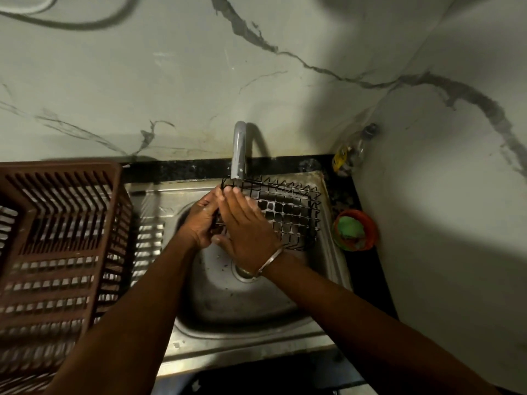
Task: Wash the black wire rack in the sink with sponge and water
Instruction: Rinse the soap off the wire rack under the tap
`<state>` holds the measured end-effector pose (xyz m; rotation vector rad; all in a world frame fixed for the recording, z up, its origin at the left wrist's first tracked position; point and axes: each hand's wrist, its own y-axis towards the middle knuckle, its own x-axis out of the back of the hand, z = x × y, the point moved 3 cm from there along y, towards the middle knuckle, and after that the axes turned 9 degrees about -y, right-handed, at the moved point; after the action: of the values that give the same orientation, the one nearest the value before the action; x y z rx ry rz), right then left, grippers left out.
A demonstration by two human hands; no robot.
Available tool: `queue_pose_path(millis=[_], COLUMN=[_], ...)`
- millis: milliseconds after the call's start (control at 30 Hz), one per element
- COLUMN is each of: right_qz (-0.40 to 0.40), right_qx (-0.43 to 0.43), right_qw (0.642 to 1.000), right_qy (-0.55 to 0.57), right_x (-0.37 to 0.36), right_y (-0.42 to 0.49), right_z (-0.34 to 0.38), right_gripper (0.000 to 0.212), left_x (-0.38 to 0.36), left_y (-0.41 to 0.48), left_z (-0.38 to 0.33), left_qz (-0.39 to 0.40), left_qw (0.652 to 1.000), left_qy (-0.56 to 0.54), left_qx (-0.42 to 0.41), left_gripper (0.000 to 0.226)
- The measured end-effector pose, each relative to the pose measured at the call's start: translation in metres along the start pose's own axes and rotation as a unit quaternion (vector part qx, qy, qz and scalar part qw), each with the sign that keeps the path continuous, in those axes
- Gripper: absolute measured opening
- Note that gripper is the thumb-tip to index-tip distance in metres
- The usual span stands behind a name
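A brown slatted plastic basket [61, 238] stood at the left of a steel sink [242, 306]. Over the basin, a person's left hand [199, 220] curled its fingers around the left edge of a black wire rack [288, 215]. The right hand [245, 232], with a metal bangle [271, 260] at the wrist, lay flat on the rack with its fingers straight. The rack sat in the far right part of the sink, just below the grey tap [239, 149]. On the right-hand counter, an orange bowl [368, 226] held something green, and a clear bottle [352, 149] stood in the far corner.
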<state>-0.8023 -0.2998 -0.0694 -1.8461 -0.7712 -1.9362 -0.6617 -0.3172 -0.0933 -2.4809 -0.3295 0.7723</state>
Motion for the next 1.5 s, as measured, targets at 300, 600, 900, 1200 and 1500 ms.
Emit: queue_pose_path(millis=[300, 600, 900, 1200, 1500], right_qz=[-0.025, -0.024, -0.019, -0.045, -0.04], right_qx=[-0.035, -0.002, -0.058, -0.002, -0.053], right_qw=[0.999, 1.0, 0.998, 0.999, 0.998], right_qy=[-0.014, -0.002, 0.017, 0.0, 0.01], right_x=[0.003, -0.011, -0.017, -0.018, -0.017], right_y=[-0.007, -0.019, -0.025, -0.033, -0.025], right_z=[0.01, 0.018, 0.025, 0.035, 0.034], right_gripper=[0.081, 0.088, 0.086, 0.087, 0.085], left_x=[-0.005, 0.004, 0.012, 0.019, 0.026], left_y=[0.012, 0.021, 0.013, -0.005, 0.005], left_z=[-0.003, 0.005, 0.009, 0.015, 0.021], left_qz=[0.012, 0.019, -0.002, -0.034, -0.09], left_qw=[1.0, 0.999, 1.0, 0.998, 0.995], left_qy=[-0.017, -0.013, 0.005, -0.05, -0.05], left_qx=[0.014, 0.03, 0.013, 0.001, -0.011], left_gripper=[0.036, 0.054, 0.055, 0.046, 0.066])
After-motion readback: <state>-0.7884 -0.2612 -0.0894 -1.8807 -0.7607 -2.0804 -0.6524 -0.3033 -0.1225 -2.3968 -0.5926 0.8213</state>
